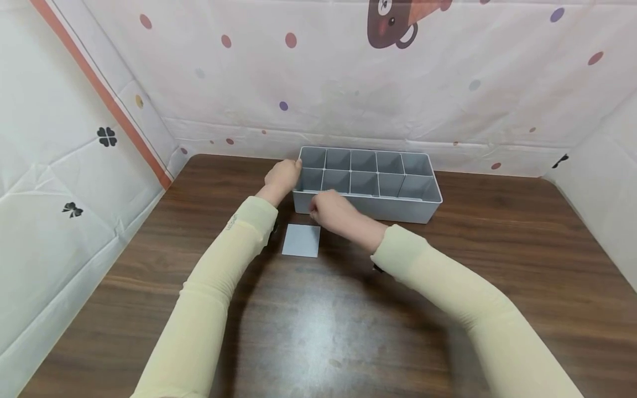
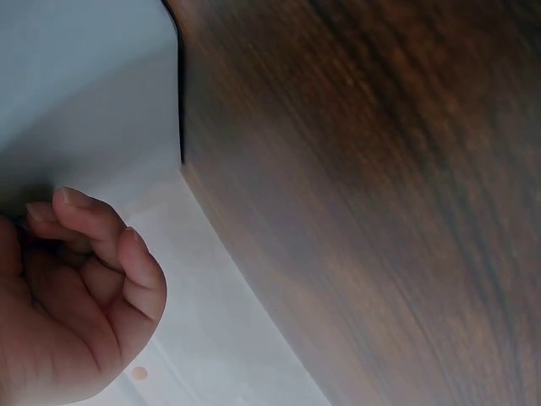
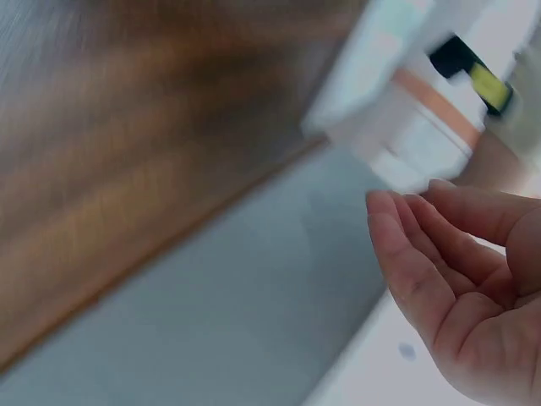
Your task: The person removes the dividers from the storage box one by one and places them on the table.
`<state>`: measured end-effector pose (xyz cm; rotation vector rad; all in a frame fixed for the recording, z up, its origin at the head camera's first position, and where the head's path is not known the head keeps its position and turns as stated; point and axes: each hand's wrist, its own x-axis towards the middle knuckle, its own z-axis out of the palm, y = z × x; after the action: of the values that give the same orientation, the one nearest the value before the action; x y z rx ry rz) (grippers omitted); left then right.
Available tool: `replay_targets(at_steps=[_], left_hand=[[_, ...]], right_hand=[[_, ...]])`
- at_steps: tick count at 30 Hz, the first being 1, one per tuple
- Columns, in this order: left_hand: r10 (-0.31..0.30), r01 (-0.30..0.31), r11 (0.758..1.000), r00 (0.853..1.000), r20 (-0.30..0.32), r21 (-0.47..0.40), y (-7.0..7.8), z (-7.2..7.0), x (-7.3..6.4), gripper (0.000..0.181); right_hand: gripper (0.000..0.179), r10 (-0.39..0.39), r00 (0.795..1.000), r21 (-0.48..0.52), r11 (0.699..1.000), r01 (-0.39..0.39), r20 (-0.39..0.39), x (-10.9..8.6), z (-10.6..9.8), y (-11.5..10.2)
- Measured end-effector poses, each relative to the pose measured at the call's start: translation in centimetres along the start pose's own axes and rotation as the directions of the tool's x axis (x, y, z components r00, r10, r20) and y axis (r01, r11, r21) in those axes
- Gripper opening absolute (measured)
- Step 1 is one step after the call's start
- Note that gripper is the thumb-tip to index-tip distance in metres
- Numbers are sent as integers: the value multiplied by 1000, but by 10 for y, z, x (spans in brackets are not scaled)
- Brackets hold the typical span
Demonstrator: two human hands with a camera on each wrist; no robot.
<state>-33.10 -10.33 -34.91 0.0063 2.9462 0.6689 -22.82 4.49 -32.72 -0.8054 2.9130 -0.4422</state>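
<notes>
A grey divided storage box (image 1: 368, 205) with two rows of compartments stands at the back of the table. My left hand (image 1: 283, 175) is at its left end and grips the rim there; in the left wrist view that hand's fingers (image 2: 145, 275) are curled beside the box wall (image 2: 93, 110), with the thumb mostly hidden. Just in front of the box hovers my right hand (image 1: 332, 210), its fingers (image 3: 414, 271) loosely bent and nothing visible between them. On the table below the hands lies a flat, light grey square piece (image 1: 301, 240).
The dark wood table (image 1: 149, 309) reaches back to a white patterned cloth (image 1: 239, 83) hung behind it. Similar cloth (image 1: 64, 182) hangs along the left side. The square piece lies close in front of the box's left part.
</notes>
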Motion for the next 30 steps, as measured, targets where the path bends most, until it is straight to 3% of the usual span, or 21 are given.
replay_targets(at_steps=[6,13,21,30], left_hand=[[-7,7,1000,1000,4,5,0,-1,1,57],[-10,10,1000,1000,2,-1,-1,1,1,55],[-14,14,1000,1000,9,-9,-1,2,2,57],[-17,17,1000,1000,16,-6,-1,0,2,58]], right_hand=[[20,72,994,68,995,-67,-80,-20,-43,21],[28,243,967,193,955,-225,-77,-38,-72,59],[34,357,930,221,917,-331,-88,-47,-77,88],[41,414,908,214,895,-392,-70,-44,-66,104]])
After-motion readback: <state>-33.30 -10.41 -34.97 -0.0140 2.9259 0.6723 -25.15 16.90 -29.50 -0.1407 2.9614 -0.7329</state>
